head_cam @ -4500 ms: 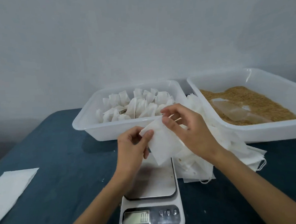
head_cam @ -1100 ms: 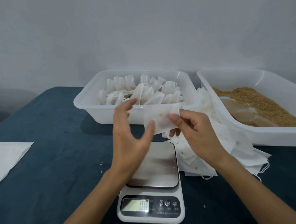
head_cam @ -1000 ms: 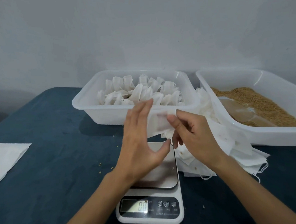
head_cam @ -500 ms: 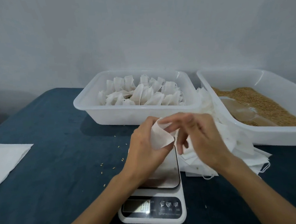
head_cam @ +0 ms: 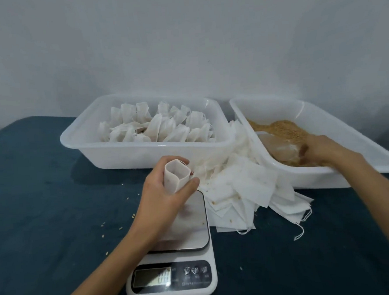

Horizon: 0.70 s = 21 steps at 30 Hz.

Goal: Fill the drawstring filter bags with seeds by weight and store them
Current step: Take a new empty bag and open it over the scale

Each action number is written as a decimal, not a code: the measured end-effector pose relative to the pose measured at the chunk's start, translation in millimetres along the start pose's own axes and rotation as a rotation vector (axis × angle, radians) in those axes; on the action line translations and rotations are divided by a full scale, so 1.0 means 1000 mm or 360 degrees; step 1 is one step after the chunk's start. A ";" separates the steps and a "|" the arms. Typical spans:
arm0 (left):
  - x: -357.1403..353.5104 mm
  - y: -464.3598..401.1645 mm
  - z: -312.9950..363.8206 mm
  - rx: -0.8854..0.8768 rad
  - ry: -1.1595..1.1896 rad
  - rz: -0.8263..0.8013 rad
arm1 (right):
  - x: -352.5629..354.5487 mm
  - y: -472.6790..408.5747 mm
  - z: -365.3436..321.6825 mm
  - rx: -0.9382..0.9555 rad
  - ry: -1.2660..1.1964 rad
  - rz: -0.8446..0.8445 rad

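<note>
The left hand is holding one white filter bag upright above the far edge of the kitchen scale, fingers and thumb curling round it so its mouth is gaping open toward the ceiling. The scale is sitting near the front of the dark blue table, its steel platter bare and its display too blurred to read.

Over at about two o'clock from the scale, the right hand is reaching into the seed tray, fingers curling round the handle end of a clear plastic scoop that is lying in the brown seeds. I cannot tell how firm that grip is, since the fingertips are partly hiding in the seeds.

At twelve o'clock from the scale, the storage tray is holding a crowd of filled bags standing close together. Between the two trays, a loose pile of empty bags is spilling toward the scale, touching its right edge, drawstrings trailing off at four o'clock. A few stray seeds are lying at nine o'clock.
</note>
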<state>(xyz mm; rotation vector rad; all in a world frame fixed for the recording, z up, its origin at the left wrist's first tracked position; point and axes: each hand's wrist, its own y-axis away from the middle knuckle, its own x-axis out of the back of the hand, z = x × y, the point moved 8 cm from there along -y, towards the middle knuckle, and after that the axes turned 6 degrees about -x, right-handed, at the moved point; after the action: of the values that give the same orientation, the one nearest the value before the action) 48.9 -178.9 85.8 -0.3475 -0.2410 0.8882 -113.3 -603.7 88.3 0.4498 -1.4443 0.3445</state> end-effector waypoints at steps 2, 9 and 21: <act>0.000 0.000 -0.001 0.0006 0.0004 0.0005 | 0.003 0.000 0.001 0.0020 0.0024 0.0089; -0.001 0.001 -0.001 -0.0020 0.0017 -0.0009 | 0.002 -0.006 0.026 -0.0009 0.0166 0.0079; -0.002 0.001 -0.003 -0.0010 -0.0010 -0.0009 | 0.008 0.017 0.002 0.0484 0.0332 -0.0052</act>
<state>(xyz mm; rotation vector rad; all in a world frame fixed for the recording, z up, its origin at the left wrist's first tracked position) 48.4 -180.6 82.3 -0.3496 -0.2503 0.8834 -122.5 -590.5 97.9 0.6620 -1.1841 0.5721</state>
